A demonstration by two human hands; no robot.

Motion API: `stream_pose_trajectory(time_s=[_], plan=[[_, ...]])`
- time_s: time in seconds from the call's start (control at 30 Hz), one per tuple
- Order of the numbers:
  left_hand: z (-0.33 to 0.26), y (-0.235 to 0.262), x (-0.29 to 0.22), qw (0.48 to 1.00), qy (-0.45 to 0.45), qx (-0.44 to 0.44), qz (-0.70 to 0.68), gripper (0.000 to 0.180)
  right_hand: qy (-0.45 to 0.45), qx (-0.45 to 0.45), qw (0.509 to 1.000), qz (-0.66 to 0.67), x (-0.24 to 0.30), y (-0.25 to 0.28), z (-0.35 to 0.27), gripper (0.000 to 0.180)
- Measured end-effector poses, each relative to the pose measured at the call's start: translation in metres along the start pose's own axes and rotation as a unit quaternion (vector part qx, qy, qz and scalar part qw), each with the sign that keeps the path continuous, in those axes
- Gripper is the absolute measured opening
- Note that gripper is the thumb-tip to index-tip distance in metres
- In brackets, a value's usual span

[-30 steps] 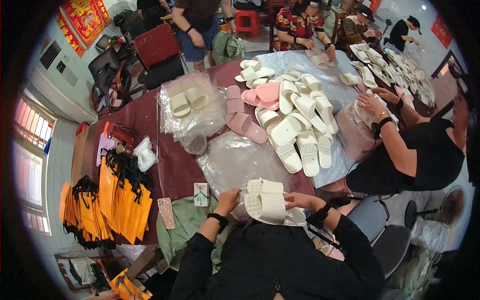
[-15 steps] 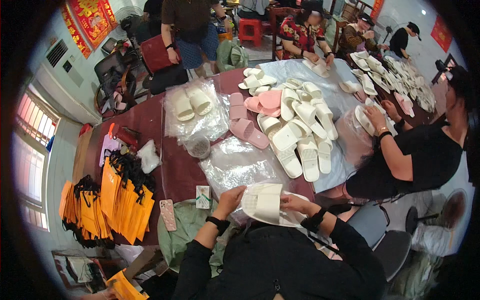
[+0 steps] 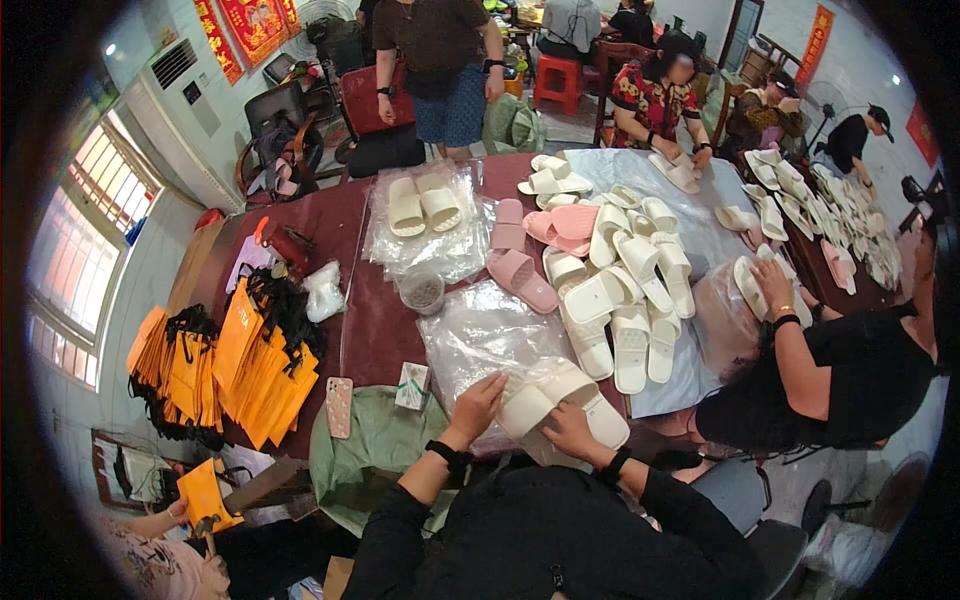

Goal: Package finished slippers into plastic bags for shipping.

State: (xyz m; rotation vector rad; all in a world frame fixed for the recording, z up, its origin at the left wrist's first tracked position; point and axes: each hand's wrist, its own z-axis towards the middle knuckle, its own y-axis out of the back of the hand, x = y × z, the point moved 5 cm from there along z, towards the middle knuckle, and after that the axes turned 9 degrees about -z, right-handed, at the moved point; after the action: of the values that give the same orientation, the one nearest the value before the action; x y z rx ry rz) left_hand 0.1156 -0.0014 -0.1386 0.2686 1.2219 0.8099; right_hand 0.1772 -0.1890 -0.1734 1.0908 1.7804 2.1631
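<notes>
Just in front of my body is a pair of cream slide slippers (image 3: 560, 392) lying side by side, with clear film around their edges. My right hand (image 3: 573, 432) is closed on the near slipper, its fingers at the strap. At the left end of the pair, my left hand (image 3: 477, 408) pinches the edge of a clear plastic bag (image 3: 515, 385), its fingertips close to the slipper. How far the film covers the slippers is hard to tell. More clear bags (image 3: 480, 325) lie flat just beyond my hands.
Loose cream and pink slippers (image 3: 625, 270) are heaped ahead right. Another cream pair (image 3: 422, 205) rests on stacked bags beyond a plastic cup (image 3: 422, 292). Orange paper bags (image 3: 265, 370), a phone (image 3: 340, 408) and a small box (image 3: 412, 385) are left. A co-worker's hand (image 3: 775, 285) works at right.
The slippers have turned and shifted slightly right, and both soles now show more fully side by side. My right hand has moved left along them. The whole view has also shifted.
</notes>
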Motion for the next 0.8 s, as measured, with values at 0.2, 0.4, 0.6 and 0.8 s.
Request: stream_pose_trajectory(time_s=[0.2, 0.4, 0.6, 0.8], plan=[[-0.002, -0.017, -0.013, 0.997, -0.013, 0.032, 0.073, 0.031, 0.042, 0.034, 0.997, -0.052, 0.021, -0.026, 0.028, 0.033], [-0.006, -0.027, -0.025, 0.993, -0.058, 0.063, 0.08, 0.029, 0.023, 0.099, 0.993, -0.053, 0.013, -0.074, 0.05, 0.031], [-0.02, -0.028, -0.043, 0.987, -0.12, 0.095, -0.041, 0.032, 0.124, -0.041, 0.985, -0.114, 0.018, -0.067, 0.077, 0.038], [-0.002, -0.003, -0.071, 0.983, -0.127, 0.042, -0.126, 0.039, 0.105, -0.011, 0.986, -0.126, 0.02, -0.045, 0.094, 0.035]])
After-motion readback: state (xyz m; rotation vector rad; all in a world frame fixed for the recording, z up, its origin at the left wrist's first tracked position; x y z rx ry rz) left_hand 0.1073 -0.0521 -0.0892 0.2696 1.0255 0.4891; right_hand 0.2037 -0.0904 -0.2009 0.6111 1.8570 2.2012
